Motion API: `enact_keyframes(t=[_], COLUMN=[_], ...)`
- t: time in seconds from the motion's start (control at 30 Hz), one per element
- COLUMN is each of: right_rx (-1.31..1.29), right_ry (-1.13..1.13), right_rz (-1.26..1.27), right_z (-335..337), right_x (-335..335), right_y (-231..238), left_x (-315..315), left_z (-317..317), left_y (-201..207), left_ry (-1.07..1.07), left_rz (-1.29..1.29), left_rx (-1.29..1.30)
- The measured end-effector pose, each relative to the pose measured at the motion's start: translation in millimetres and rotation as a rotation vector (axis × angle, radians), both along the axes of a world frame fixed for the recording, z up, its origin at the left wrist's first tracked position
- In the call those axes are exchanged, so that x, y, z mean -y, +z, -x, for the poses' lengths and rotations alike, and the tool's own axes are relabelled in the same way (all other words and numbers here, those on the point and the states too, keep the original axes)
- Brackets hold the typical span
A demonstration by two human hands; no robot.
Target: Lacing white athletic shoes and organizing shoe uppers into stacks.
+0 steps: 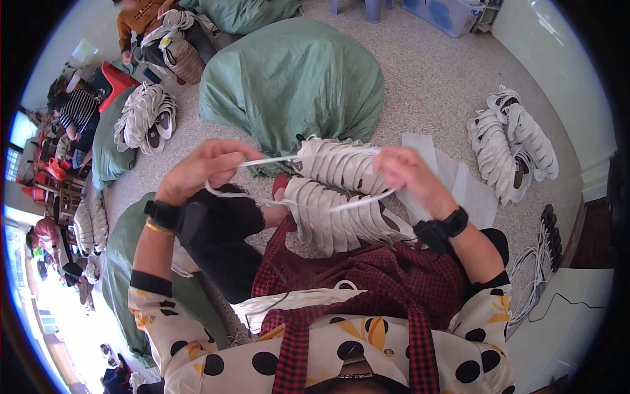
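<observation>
A white shoelace (269, 161) is stretched between my two hands, and its slack hangs below in a loop. My left hand (209, 167) pinches one part of it, fingers closed. At the other side my right hand (410, 172) is closed on it too, the fingers slightly blurred. Beneath the lace, two rows of nested white shoe uppers (335, 213) lie between my legs and the green sack. Across my lap, over a red-and-black checked apron (367, 272), rests a bundle of white laces (295, 304).
A bulging green sack (295, 79) stands ahead. More stacked shoe uppers lie at the right (512, 144) and far left (147, 118). White sheets (453, 177) cover some floor. Power strips and cables (541, 256) sit at right. A person (147, 26) sits at far left.
</observation>
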State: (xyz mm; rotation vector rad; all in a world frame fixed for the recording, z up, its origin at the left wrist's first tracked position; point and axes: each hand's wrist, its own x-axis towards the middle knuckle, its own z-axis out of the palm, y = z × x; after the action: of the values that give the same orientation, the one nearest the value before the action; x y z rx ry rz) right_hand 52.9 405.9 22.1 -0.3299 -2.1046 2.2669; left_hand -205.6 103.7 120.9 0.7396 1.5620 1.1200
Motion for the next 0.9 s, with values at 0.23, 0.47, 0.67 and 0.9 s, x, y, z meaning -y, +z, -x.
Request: enact_keyframes(t=[0.23, 0.47, 0.67, 0.9], right_rx=[-0.052, -0.109, -0.25, -0.553], right_ry=[-0.323, -0.364, -0.685, -0.523], right_rz=[-0.033, -0.04, -0.264, -0.831], right_z=[26, 111, 238, 247], right_x=[-41, -60, -40, -31], right_y=[-36, -73, -8, -62], left_x=[60, 122, 220, 234], left_z=[41, 59, 92, 145], left_y=[21, 63, 163, 179], left_ry=[0.02, 0.477, 0.518, 0.452], left_rz=[-0.399, -0.885, -1.181, -0.942], left_rx=[0.015, 0.128, -0.103, -0.314])
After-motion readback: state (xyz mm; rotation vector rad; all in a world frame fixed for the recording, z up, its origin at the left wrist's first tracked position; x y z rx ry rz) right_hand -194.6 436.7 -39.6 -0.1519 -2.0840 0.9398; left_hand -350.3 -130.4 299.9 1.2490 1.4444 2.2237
